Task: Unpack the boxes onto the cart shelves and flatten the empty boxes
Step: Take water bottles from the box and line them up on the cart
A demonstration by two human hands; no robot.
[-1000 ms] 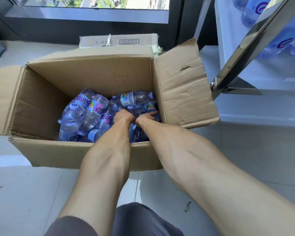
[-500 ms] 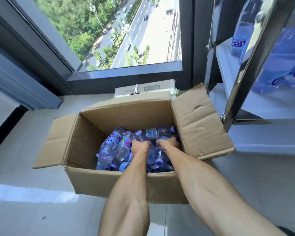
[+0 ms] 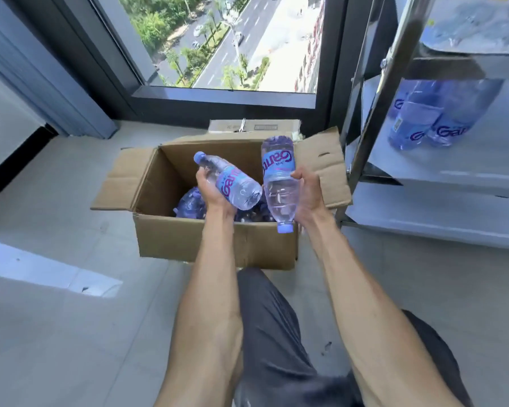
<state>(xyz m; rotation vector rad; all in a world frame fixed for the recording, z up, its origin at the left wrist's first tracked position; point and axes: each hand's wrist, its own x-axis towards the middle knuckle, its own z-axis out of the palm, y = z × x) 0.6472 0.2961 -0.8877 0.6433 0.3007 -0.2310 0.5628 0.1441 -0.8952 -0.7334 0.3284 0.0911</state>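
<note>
An open cardboard box (image 3: pixel 215 245) stands on the floor in front of me, with several water bottles (image 3: pixel 191 204) still lying inside. My left hand (image 3: pixel 210 192) holds one water bottle (image 3: pixel 232 183) on its side above the box, cap pointing up-left. My right hand (image 3: pixel 309 192) grips a second water bottle (image 3: pixel 279 177) upside down, cap toward me. Both bottles are clear with blue labels and caps. The cart (image 3: pixel 432 212) with white shelves stands at the right, close to the box's right flap.
Several bottles (image 3: pixel 423 124) stand on the cart's middle shelf, more on the shelf above. A steel cart post (image 3: pixel 376 110) rises beside the box. A closed flat carton (image 3: pixel 253 126) sits behind the box under the window. Tiled floor spreads left and toward me.
Both hands were down inside the box among the bottles; now each has lifted a bottle out above the box. The view has pulled back and up.
</note>
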